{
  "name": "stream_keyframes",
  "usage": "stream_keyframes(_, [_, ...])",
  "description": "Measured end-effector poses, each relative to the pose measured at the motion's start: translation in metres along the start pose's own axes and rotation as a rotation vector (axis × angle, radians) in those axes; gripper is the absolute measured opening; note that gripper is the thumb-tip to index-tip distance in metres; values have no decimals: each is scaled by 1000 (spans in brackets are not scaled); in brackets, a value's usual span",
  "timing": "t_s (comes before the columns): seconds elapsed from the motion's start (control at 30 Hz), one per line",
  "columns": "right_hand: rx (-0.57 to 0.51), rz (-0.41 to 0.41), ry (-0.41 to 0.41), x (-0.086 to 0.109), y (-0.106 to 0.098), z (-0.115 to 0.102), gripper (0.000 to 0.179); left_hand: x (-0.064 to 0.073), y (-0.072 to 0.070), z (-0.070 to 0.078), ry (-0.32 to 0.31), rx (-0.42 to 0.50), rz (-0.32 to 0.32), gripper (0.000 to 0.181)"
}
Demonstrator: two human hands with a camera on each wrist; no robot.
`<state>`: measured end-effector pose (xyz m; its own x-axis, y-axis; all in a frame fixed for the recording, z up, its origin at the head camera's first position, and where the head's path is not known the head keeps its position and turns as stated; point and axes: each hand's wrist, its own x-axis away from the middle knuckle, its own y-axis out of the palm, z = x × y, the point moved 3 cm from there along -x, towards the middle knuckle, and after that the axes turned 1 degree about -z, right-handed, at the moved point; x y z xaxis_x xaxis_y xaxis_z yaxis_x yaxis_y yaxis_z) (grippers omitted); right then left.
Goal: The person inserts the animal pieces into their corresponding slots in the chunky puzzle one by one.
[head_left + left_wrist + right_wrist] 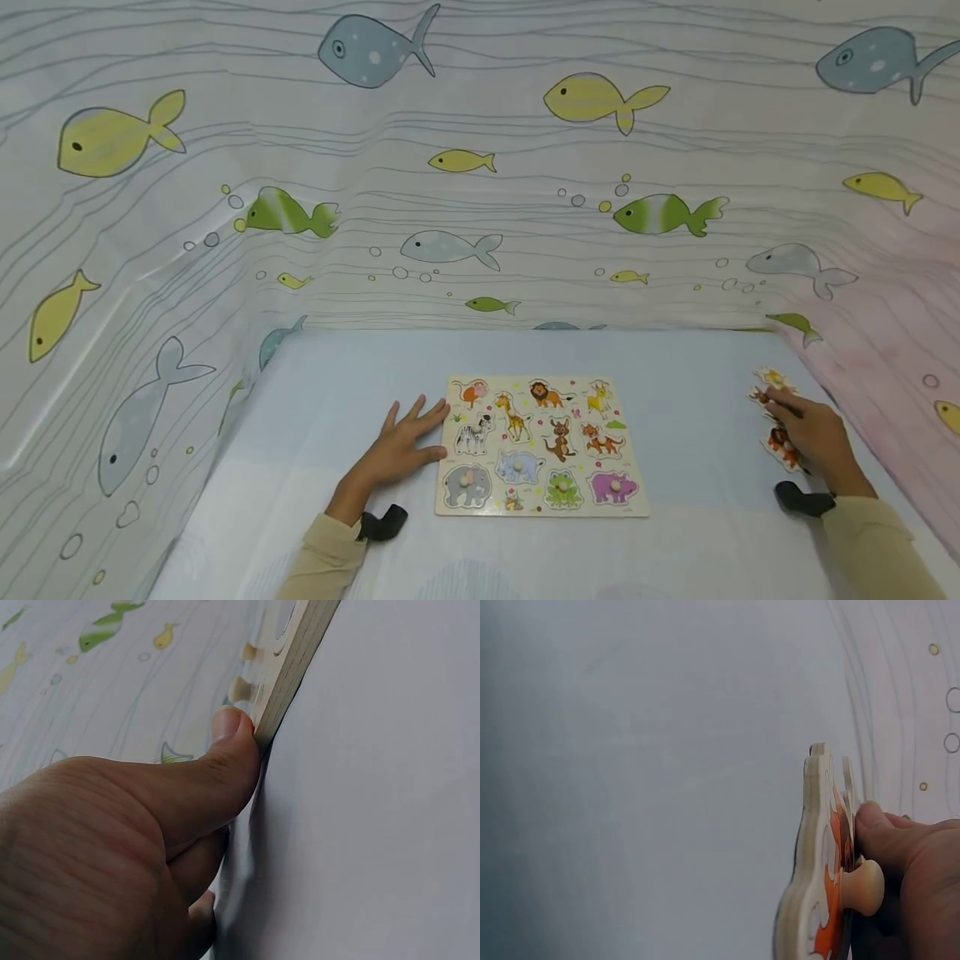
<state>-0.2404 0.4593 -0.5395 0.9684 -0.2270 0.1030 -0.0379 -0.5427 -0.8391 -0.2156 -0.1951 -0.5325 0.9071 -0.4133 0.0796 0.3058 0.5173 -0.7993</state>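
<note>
Puzzle board (540,508): flat on the pale tabletop (697,467); landmark for every place below.
Pieces in recesses: grey elephant (476,493), frog (555,497) and hippo (600,487) along the near edge of the board; pale blue animal (531,472) just behind, toward its middle; all four knobbed.
Loose pieces: well off the board's right edge; yellow piece (775,379) level with its far edge, brown piece (756,396) level with its far row, orange-and-brown piece (785,454) level with its middle.
Step in hand: judged a pick-up of the brown piece.
Sound practice: pinch near the centre, lift straight up, hold level, clear both close neighbours without dragging.
Left hand (397,452): fingers spread wide; thumb and fingertips touching the board's left edge; light pressure enough against sliding.
Right hand (815,435): well right of the board; thumb and fingertips narrowed on the brown piece, apparently in a pinch; exact contact partly hidden.
</note>
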Motion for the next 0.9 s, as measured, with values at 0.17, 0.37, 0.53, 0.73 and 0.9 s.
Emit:
stream_keyframes(0.17, [43,-8,-29,-3,-2,-2,56,-2,1,0,-17,11,14,75])
stream_keyframes(0.37, [14,22,14,-2,1,2,52,0,1,1,-15,32,21,74])
stream_keyframes(0.53, [-18,39,21,0,2,4,56,1,1,1,5,31,31,74])
stream_keyframes(0.73, [-42,43,6,3,3,2,57,2,0,2,-4,35,25,74])
stream_keyframes(0.9, [0,59,-45,3,0,-4,56,3,0,2,-9,37,21,75])
